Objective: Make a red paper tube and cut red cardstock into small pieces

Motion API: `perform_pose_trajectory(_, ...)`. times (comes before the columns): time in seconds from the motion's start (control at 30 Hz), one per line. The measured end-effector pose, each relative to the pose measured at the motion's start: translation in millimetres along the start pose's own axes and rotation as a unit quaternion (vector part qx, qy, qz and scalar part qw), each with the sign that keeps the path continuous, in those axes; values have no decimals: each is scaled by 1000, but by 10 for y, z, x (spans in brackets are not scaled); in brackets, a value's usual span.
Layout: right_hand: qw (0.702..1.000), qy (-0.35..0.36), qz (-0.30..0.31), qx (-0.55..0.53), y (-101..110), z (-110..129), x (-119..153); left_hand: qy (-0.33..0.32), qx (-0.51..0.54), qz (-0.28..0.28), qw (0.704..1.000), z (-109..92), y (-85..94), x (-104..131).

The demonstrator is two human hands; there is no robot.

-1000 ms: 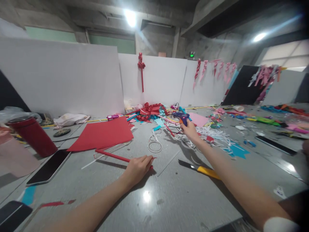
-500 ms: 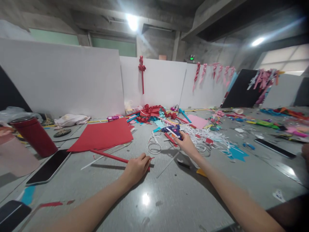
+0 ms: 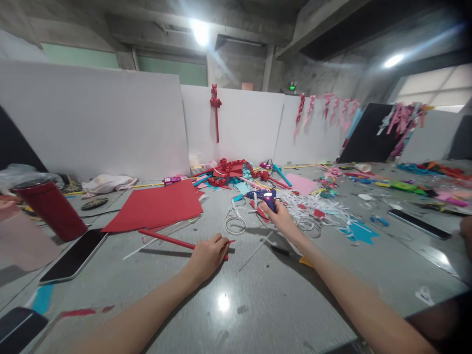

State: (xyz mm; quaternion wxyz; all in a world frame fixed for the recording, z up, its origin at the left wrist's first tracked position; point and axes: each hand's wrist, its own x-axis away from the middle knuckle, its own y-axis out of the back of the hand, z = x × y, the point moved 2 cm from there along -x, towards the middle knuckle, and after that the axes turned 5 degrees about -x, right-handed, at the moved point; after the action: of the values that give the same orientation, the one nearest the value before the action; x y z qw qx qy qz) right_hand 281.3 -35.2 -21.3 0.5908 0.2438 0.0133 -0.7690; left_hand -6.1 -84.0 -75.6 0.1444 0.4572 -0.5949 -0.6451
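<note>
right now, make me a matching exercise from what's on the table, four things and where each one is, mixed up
1. glue gun
2. red rod
3. red tumbler
4. pink sheet

A. beside a dark-screened phone
B. in the left hand
C. just beyond the white strips
D. in the right hand

Pairs: 1-D, 2-B, 3-A, 4-C

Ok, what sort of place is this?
Probably a craft workshop: red paper sheets, what looks like a blue glue gun in the right hand, and pink hangings along the white partition.
</note>
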Motion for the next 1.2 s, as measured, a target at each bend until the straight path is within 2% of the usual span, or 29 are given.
perform_pose_trajectory(0.13,998,-35,-18,41,32,27,-5,2,5,2,1000,0,7,-1)
perform_pose_trajectory(0.27,999,-52,13,8,27,78,25,-1,15,-8,1000,-7,12,4)
perform_pose_trajectory(0.37,998,-43,31,-21,2,94,49,-6,26,-18,999,-10,11,8)
perform_pose_trajectory(0.47,999,-12,40,3,-20,98,65,-6,46,-32,998,0,54,-12)
perform_pose_trajectory(0.53,998,5,60,22,-38,105,81,21,68,-62,995,28,133,-47)
perform_pose_trajectory(0.63,994,19,99,27,-73,138,126,99,99,-119,983,99,289,-121)
perform_pose_trajectory(0.73,990,25,140,24,-119,194,193,144,106,-135,975,160,397,-184)
perform_pose_trajectory(1.0,979,26,203,22,-181,282,308,112,133,-136,975,166,373,-203)
perform_pose_trajectory(1.1,982,26,188,11,-192,235,285,82,151,-145,974,146,367,-190)
perform_pose_trajectory(1.2,992,11,118,-36,-210,138,224,82,109,-103,985,151,330,-193)
